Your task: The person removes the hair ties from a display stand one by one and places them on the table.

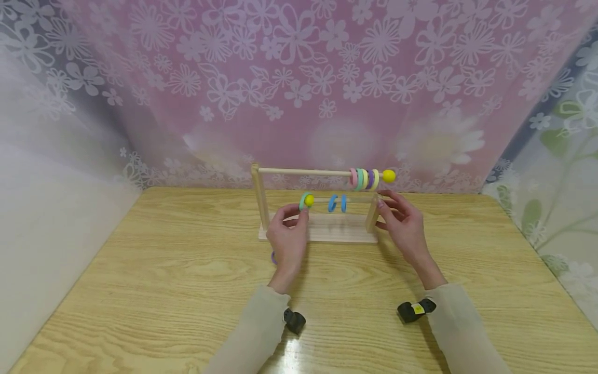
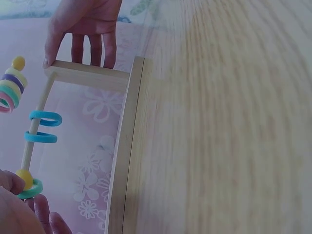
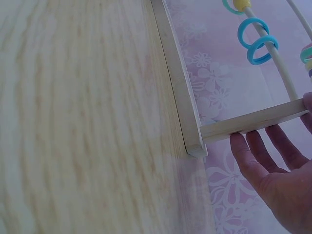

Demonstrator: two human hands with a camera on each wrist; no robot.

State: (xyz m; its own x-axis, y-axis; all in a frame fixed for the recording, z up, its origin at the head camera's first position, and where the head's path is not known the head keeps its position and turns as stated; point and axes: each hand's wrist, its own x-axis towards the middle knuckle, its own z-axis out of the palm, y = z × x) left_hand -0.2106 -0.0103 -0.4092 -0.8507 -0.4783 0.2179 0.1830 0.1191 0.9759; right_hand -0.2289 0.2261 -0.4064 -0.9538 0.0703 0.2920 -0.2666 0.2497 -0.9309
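A wooden rack (image 1: pixel 317 235) with two rods stands on the table. My left hand (image 1: pixel 288 236) pinches a green hair tie (image 2: pixel 35 189) right at the yellow ball (image 1: pixel 309 200) on the lower rod's left end. Two blue hair ties (image 1: pixel 343 203) hang farther along that rod. My right hand (image 1: pixel 404 226) holds the rack's short right post (image 3: pixel 253 119), thumb at its top and fingers along its outer side. On the upper rod (image 1: pixel 303 172), pink, green, yellow and purple hair ties (image 1: pixel 359 179) sit bunched near another yellow ball (image 1: pixel 389 176).
A purple hair tie (image 1: pixel 273 257) lies on the wood-grain table (image 1: pixel 187 280), partly hidden by the left hand. A floral curtain (image 1: pixel 299 104) hangs behind the rack. Both wrists wear black camera straps (image 1: pixel 411 311).
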